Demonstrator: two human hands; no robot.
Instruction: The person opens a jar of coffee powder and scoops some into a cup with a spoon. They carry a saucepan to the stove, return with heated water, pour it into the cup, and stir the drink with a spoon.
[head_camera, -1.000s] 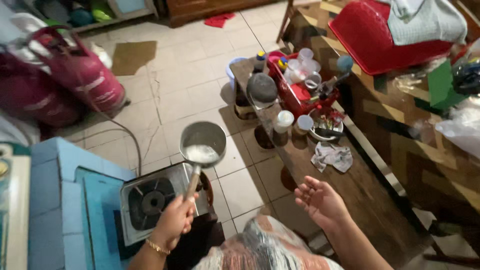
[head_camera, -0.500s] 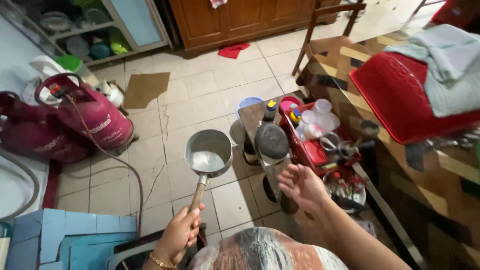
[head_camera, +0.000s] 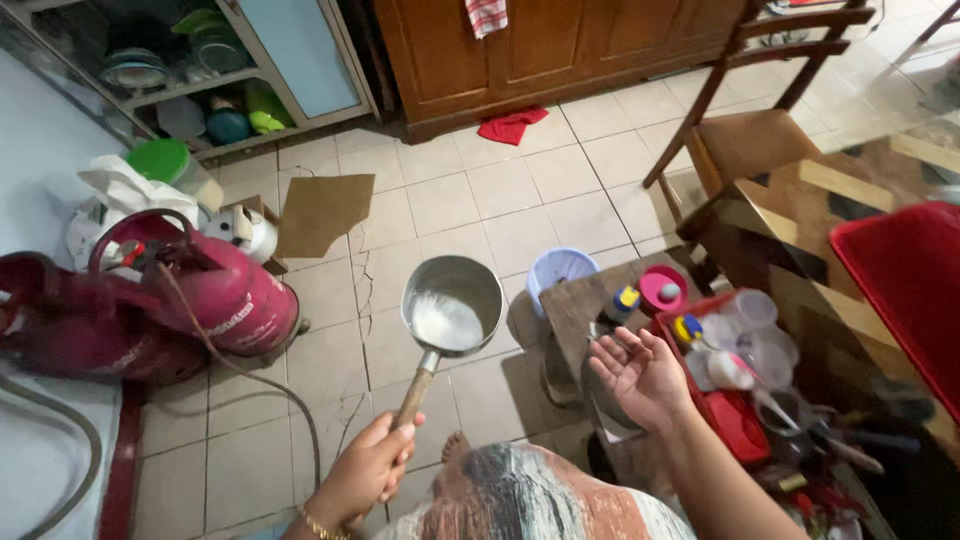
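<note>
Left hand: your left hand (head_camera: 368, 468) was closed around the wooden handle (head_camera: 413, 393) of the saucepan, low in view, a thin gold bracelet (head_camera: 318, 524) at its wrist.
Right hand: your right hand (head_camera: 640, 375) was empty, palm up and fingers loosely spread, held above the near end of the bench (head_camera: 572, 301).
Saucepan: the metal saucepan (head_camera: 453, 305) was held out level over the tiled floor (head_camera: 440, 215), apart from your right hand, with something white lying in its bottom.
Foot: your bare foot (head_camera: 452, 449) showed on the floor just below the handle.
Bench: it was dark wood and carried a red tray (head_camera: 727, 418) packed with clear plastic cups, plus a bottle with a yellow and blue cap (head_camera: 625, 300) and a pink lid (head_camera: 664, 291) at the far end.
Beside the bench: a pale blue bucket (head_camera: 560, 270) stood on the floor against its far corner.
Left side: two pink gas cylinders (head_camera: 210, 285) lay near the wall, a hose running from them.
Further back: a piece of cardboard (head_camera: 325, 210) and a red cloth (head_camera: 512, 125) lay on the floor; a wooden chair (head_camera: 755, 140) stood to the right.
Far end: a brown cupboard (head_camera: 520, 45) and a shelf of dishes (head_camera: 190, 85) stood along the wall.
</note>
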